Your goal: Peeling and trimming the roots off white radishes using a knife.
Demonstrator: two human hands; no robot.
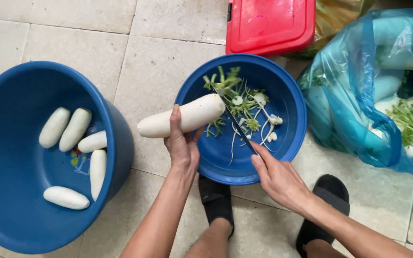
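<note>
Item: white radish (pixel 181 118), long, smooth, pale cream, tapered at the left end and blunt at the right. Held level over the rim of the small blue basin (pixel 290 102), its blunt end above the basin and its tapered end out over the floor tiles (pixel 168 62).

Left hand (pixel 181 143): grip wrapped round the radish's middle from below, thumb up over the front, pressed firmly on it.

Right hand (pixel 277 174): grip closed on the handle of a dark knife (pixel 237 124), the blade slanting up to meet the radish's blunt end.

Handling note: the cut looks best made just at the crown, with the blade angled away from the holding thumb, the radish kept steady, and the end kept over the basin so that scraps fall inside.

Contents of the small basin: green leaf stalks, thin white rootlets, small white cut ends (pixel 247 107).

Adjacent: large blue tub (pixel 5 191) at left, holding six trimmed radishes (pixel 75 129); blue plastic bag (pixel 354 95) at right with untrimmed radishes and greens; red lidded box (pixel 268 24) above; two black sandals (pixel 216 198) below.
</note>
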